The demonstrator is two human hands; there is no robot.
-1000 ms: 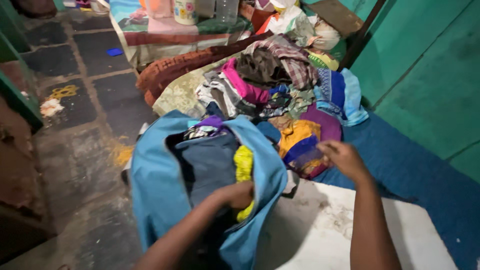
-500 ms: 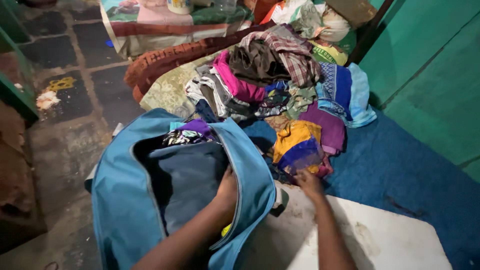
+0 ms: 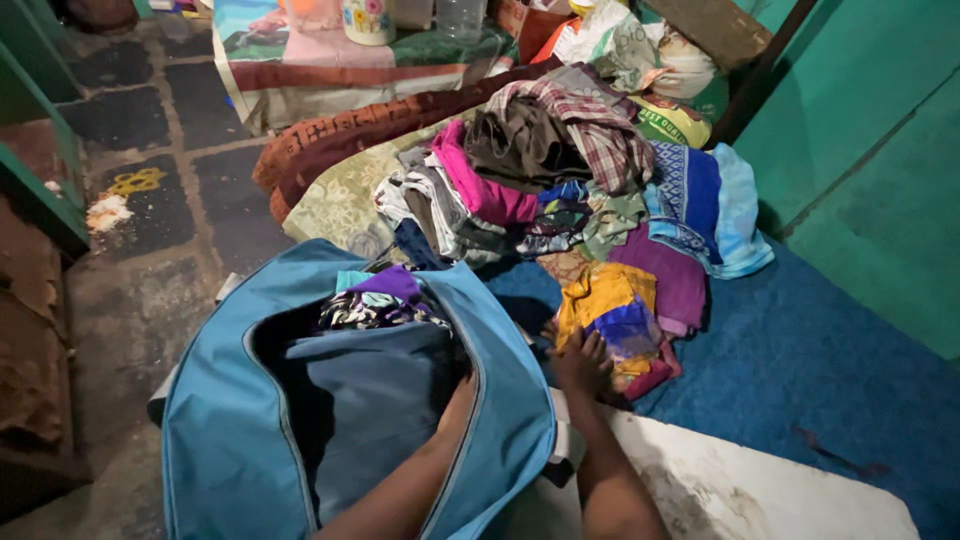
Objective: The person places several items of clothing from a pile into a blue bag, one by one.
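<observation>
A big blue duffel bag [image 3: 240, 420] lies open in front of me, stuffed with grey-blue cloth [image 3: 370, 400] and a purple patterned piece [image 3: 385, 290]. My left forearm [image 3: 452, 408] reaches down inside its opening, and the bag's rim hides the hand. My right hand [image 3: 582, 362] rests with fingers spread on the near edge of a yellow and blue folded cloth [image 3: 610, 305], just right of the bag. Behind it rises a heap of clothes [image 3: 540, 170] in pink, brown, plaid and blue.
The clothes lie on a blue mat [image 3: 800, 360] beside a green wall [image 3: 880, 150]. A white board [image 3: 760, 490] is under my right arm. A brown patterned blanket [image 3: 330, 135], a covered low table with containers [image 3: 370, 45] and a stone floor [image 3: 150, 240] lie beyond.
My left hand pushed a yellow cloth down into the bag and sank out of sight. My right hand came down from mid-air onto the yellow and blue cloth.
</observation>
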